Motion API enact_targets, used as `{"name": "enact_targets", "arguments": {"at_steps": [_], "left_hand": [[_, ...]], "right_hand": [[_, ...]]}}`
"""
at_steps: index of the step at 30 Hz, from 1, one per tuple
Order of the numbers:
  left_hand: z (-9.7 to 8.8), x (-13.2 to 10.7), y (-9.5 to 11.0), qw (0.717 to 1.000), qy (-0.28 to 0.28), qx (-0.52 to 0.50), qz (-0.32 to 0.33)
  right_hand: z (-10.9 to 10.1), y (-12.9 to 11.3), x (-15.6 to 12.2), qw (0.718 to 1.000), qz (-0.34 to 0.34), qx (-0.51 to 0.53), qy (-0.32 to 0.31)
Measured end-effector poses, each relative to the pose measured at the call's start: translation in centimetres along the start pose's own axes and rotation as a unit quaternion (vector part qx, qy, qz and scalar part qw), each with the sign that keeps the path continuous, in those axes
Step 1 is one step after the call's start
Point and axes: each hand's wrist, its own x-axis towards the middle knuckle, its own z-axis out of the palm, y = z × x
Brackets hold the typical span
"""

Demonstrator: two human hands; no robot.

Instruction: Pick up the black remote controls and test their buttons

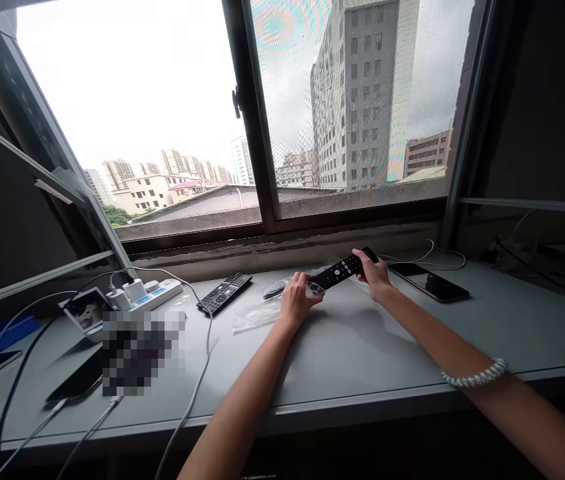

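Note:
My right hand is closed round the far right end of a black remote control, which is tilted above the desk with its buttons facing up. At the remote's near left end, my left hand has its fingers curled on a crinkled clear plastic bag. Part of the bag lies flat on the desk, and some clear film shows by the remote's lower end. Whether my left fingers also touch the remote is hard to see. A second black remote control lies on the desk to the left.
On the grey desk, a dark phone lies at the right. At the left are a white power strip with plugs, a small picture, another phone and several loose cables. A window rises behind.

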Motion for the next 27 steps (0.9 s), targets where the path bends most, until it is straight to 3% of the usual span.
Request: {"name": "enact_targets", "arguments": {"at_steps": [3, 9, 16, 20, 27], "left_hand": [[0.1, 0.0, -0.1, 1.0, 0.015, 0.012, -0.009], [0.0, -0.2, -0.4, 0.994, -0.023, 0.089, -0.059], [-0.2, -0.3, 0.0, 0.982, -0.036, 0.145, -0.117], [-0.4, -0.2, 0.0, 0.986, -0.031, 0.141, -0.082], [-0.8, 0.0, 0.3, 0.994, -0.017, 0.109, -0.028]], "right_hand": [[0.0, -0.3, 0.1, 0.998, 0.059, 0.015, 0.036], [-0.1, -0.7, 0.3, 0.992, 0.075, 0.046, 0.086], [0.1, -0.2, 0.1, 0.994, 0.019, 0.094, 0.046], [0.4, -0.1, 0.0, 0.991, -0.041, 0.125, 0.011], [1.0, 0.8, -0.2, 0.99, -0.058, 0.112, -0.067]]}}
